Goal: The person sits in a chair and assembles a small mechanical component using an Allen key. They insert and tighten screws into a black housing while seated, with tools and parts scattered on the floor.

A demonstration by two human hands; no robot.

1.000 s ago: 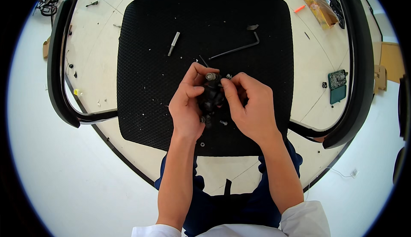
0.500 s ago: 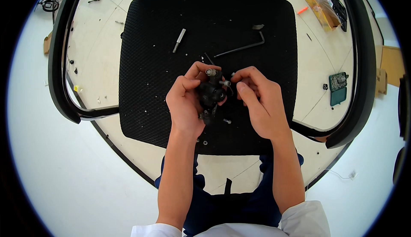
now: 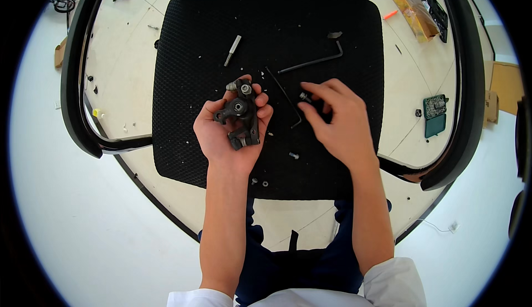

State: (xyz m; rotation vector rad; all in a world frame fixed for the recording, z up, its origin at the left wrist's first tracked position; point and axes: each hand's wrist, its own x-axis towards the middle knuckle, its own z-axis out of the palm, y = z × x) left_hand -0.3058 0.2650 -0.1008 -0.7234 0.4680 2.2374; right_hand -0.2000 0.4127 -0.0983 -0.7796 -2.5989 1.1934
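A dark disc brake caliper (image 3: 239, 107) with silver bolts rests in my left hand (image 3: 230, 146). The fingers wrap behind it, and its bolted side faces up. To the right, my right hand (image 3: 339, 121) has its thumb and index finger apart. A small silver bolt (image 3: 304, 96) shows between those fingertips; whether they touch it is unclear. Between the hands lies a thin black hex key (image 3: 284, 95) on the black chair seat (image 3: 188, 85). Another bolt (image 3: 294, 155) lies on the seat nearer to me, right of the caliper.
Farther up the seat are a larger hex key (image 3: 313, 63) and a silver-and-white rod (image 3: 233, 51). Two small fasteners (image 3: 260, 183) sit by the front edge. Armrests flank the seat. On the floor at right is a green case (image 3: 435, 116) of small parts.
My left hand has moved left with the caliper and turned it, uncovering the thin hex key. My right thumb and index finger have spread apart around the small bolt.
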